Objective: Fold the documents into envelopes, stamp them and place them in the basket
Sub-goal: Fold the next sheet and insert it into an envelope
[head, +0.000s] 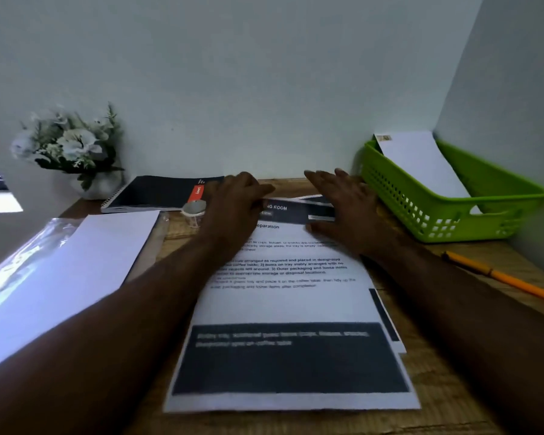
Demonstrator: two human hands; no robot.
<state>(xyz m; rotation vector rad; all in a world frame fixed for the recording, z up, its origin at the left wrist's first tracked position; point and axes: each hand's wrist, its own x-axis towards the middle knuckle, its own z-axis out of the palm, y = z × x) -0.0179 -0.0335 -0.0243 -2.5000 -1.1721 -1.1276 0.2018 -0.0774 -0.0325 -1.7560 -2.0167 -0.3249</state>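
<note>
On the wooden desk (446, 387) lies the printed document (283, 309), with another sheet under it. The left hand (233, 205) pinches its far edge, and the right hand (343, 208) rests there with straight fingers. The green basket (405, 196) at the right holds one stamped envelope (421, 161).

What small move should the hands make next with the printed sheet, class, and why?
Probably lift the far edge of the top document and bring it toward the body for a first fold: the left hand and right hand sit at that edge, and it lies flat, unfolded.
</note>
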